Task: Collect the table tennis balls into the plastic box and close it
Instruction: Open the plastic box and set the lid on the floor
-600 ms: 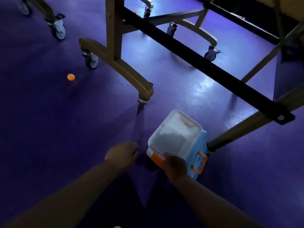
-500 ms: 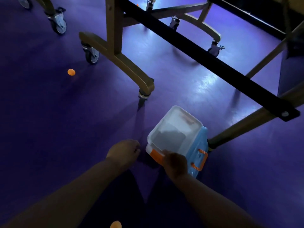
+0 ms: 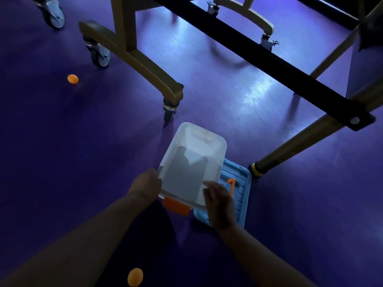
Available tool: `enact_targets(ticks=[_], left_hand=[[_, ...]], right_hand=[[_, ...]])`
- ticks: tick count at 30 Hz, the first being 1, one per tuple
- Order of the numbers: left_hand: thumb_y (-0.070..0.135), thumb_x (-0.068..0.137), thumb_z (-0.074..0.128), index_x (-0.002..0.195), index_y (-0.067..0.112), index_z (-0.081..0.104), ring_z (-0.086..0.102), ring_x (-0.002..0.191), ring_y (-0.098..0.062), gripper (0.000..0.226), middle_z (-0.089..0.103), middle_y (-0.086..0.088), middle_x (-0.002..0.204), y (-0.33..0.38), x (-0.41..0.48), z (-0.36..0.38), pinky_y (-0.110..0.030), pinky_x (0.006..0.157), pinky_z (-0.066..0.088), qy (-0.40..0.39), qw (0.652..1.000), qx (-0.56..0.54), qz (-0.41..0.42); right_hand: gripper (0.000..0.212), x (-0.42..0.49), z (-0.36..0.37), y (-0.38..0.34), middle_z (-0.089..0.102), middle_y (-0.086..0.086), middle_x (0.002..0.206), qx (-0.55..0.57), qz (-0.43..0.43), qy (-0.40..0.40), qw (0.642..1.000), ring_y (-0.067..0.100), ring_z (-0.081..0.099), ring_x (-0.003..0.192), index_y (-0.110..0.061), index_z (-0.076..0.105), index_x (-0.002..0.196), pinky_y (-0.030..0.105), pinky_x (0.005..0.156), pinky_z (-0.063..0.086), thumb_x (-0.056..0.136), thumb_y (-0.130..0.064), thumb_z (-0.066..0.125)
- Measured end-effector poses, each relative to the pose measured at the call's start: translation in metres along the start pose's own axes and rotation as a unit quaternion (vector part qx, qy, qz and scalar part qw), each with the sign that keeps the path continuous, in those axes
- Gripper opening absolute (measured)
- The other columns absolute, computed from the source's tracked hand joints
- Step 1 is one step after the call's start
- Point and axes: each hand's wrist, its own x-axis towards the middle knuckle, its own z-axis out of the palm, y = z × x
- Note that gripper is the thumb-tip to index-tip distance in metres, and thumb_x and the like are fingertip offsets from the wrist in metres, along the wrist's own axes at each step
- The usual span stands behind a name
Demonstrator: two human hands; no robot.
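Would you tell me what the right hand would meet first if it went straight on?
The box: the right hand points up-left at its near corner, and its fingertips seem to touch the rim there, though depth is unclear.
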Motion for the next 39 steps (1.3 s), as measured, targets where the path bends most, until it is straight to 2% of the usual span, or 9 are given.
enact_targets(ticks=[6, 15, 19, 22, 28, 32, 34, 37, 39], left_hand=[[0.008, 0.089, 0.047, 0.103, -0.005, 0.053, 0.057, 0.100, -0.037, 0.020, 0.060, -0.023, 0.111, 0.001, -0.004, -0.003, -0.035, 0.076, 0.043, 0.045, 0.997, -0.035, -0.045], [0.012, 0.083, 0.057, 0.105, -0.002, 0.056, 0.056, 0.094, -0.033, 0.026, 0.060, -0.018, 0.105, -0.065, -0.037, -0.083, -0.031, 0.070, 0.040, 0.118, 0.990, 0.002, -0.080], [0.012, 0.080, 0.061, 0.092, 0.000, 0.058, 0.051, 0.081, -0.028, 0.017, 0.059, -0.016, 0.094, -0.118, -0.062, -0.118, -0.031, 0.066, 0.037, 0.131, 0.984, 0.050, -0.111], [0.011, 0.079, 0.061, 0.077, 0.005, 0.053, 0.051, 0.076, -0.028, 0.010, 0.057, -0.015, 0.087, -0.153, -0.079, -0.141, -0.031, 0.058, 0.036, 0.133, 0.978, 0.065, -0.147], [0.008, 0.079, 0.060, 0.089, -0.002, 0.060, 0.055, 0.077, -0.029, 0.015, 0.058, -0.013, 0.083, -0.186, -0.101, -0.157, -0.030, 0.056, 0.039, 0.145, 0.970, 0.035, -0.192], [0.006, 0.077, 0.061, 0.088, -0.004, 0.061, 0.061, 0.084, -0.034, 0.015, 0.063, -0.018, 0.088, -0.197, -0.109, -0.159, -0.036, 0.066, 0.049, 0.132, 0.971, 0.011, -0.201], [0.004, 0.076, 0.060, 0.086, -0.006, 0.061, 0.064, 0.086, -0.036, 0.015, 0.064, -0.019, 0.086, -0.204, -0.112, -0.159, -0.041, 0.071, 0.053, 0.125, 0.972, -0.009, -0.200], [0.003, 0.076, 0.058, 0.085, -0.007, 0.061, 0.064, 0.086, -0.036, 0.014, 0.065, -0.020, 0.086, -0.219, -0.113, -0.159, -0.040, 0.070, 0.053, 0.127, 0.971, -0.036, -0.201], [0.003, 0.076, 0.057, 0.086, -0.008, 0.061, 0.063, 0.083, -0.036, 0.015, 0.063, -0.020, 0.087, -0.229, -0.112, -0.160, -0.038, 0.066, 0.050, 0.135, 0.967, -0.061, -0.206]], right_hand=[[0.032, -0.002, -0.001, 0.007, 0.058, 0.011, 0.120, 0.025, -0.007, 0.068, 0.997, 0.016, 0.041, 0.116, -0.016, 0.064, 0.109, 0.035, 0.090, 0.043, 0.086, -0.023, 0.043], [0.023, -0.005, 0.028, -0.040, 0.049, 0.002, 0.110, 0.107, -0.147, 0.061, 0.981, 0.021, 0.051, 0.102, -0.012, 0.054, 0.105, 0.030, 0.090, 0.043, 0.083, -0.018, 0.051], [0.014, -0.015, 0.047, -0.065, 0.060, 0.004, 0.090, 0.061, -0.262, -0.070, 0.961, 0.022, 0.058, 0.082, -0.014, 0.060, 0.091, 0.031, 0.073, 0.048, 0.087, -0.023, 0.050], [0.027, -0.026, 0.065, -0.078, 0.065, 0.004, 0.086, -0.008, -0.359, -0.228, 0.905, 0.023, 0.065, 0.071, -0.017, 0.066, 0.092, 0.028, 0.057, 0.055, 0.085, -0.032, 0.044], [0.039, -0.065, 0.096, -0.111, 0.044, 0.013, 0.135, -0.113, -0.411, -0.473, 0.771, 0.034, 0.045, 0.118, -0.020, 0.047, 0.135, 0.043, 0.094, 0.039, 0.096, -0.022, 0.045], [0.050, -0.073, 0.116, -0.108, 0.034, 0.016, 0.140, -0.171, -0.445, -0.531, 0.701, 0.036, 0.047, 0.117, -0.018, 0.038, 0.139, 0.044, 0.089, 0.044, 0.092, -0.022, 0.054], [0.041, -0.077, 0.121, -0.101, 0.049, 0.019, 0.120, -0.128, -0.443, -0.484, 0.744, 0.031, 0.059, 0.102, -0.010, 0.045, 0.132, 0.035, 0.076, 0.045, 0.091, -0.014, 0.052], [0.037, -0.074, 0.120, -0.106, 0.049, 0.013, 0.074, -0.001, -0.256, -0.371, 0.893, -0.003, 0.056, 0.063, 0.009, 0.046, 0.125, 0.012, 0.058, 0.042, 0.096, -0.014, 0.041], [0.034, -0.054, 0.102, -0.130, 0.054, -0.007, 0.085, -0.020, -0.240, -0.193, 0.951, -0.002, 0.053, 0.070, 0.000, 0.056, 0.112, 0.001, 0.064, 0.037, 0.088, -0.023, 0.051]])
